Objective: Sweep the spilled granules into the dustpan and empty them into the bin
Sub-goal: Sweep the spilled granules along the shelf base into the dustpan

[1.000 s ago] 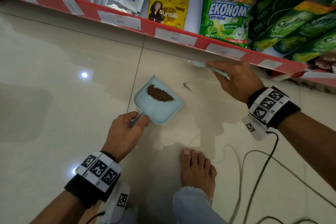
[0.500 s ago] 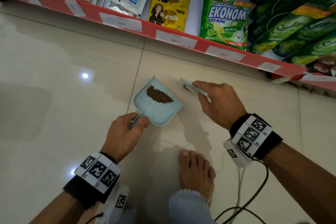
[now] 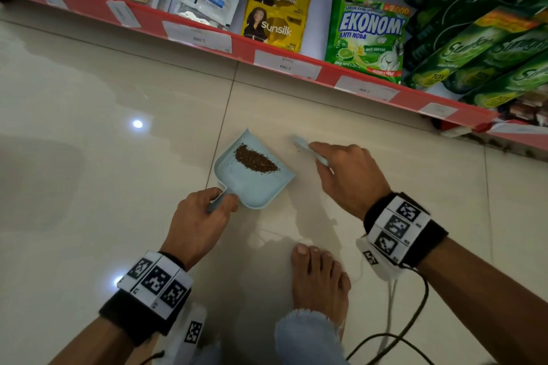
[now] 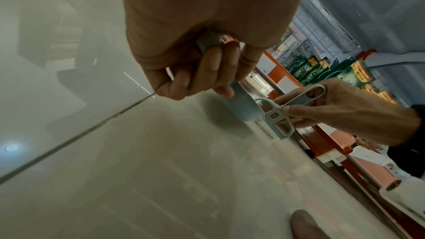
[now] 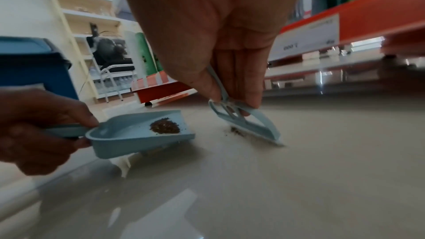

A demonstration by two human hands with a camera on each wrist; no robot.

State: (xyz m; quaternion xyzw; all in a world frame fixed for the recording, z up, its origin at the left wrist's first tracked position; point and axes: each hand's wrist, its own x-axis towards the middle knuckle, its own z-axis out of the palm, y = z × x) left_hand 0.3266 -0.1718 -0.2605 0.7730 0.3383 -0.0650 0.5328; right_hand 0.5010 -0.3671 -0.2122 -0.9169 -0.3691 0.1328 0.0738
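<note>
A pale blue dustpan lies on the tiled floor with a heap of brown granules near its open edge. My left hand grips the dustpan handle. My right hand pinches the handle of a small pale blue brush, held just right of the pan's mouth. The brush bristles touch the floor, and a small smear of loose granules lies in front of them. In the right wrist view the dustpan holds the granule heap.
A red shop shelf stocked with sachets and green pouches runs across the back. A blue bin stands behind the left hand. My bare foot and trailing cables are below the pan.
My right hand has brought the brush from near the shelf down and left to the pan's mouth, pushing the loose granules along. The left hand and dustpan have stayed put.
</note>
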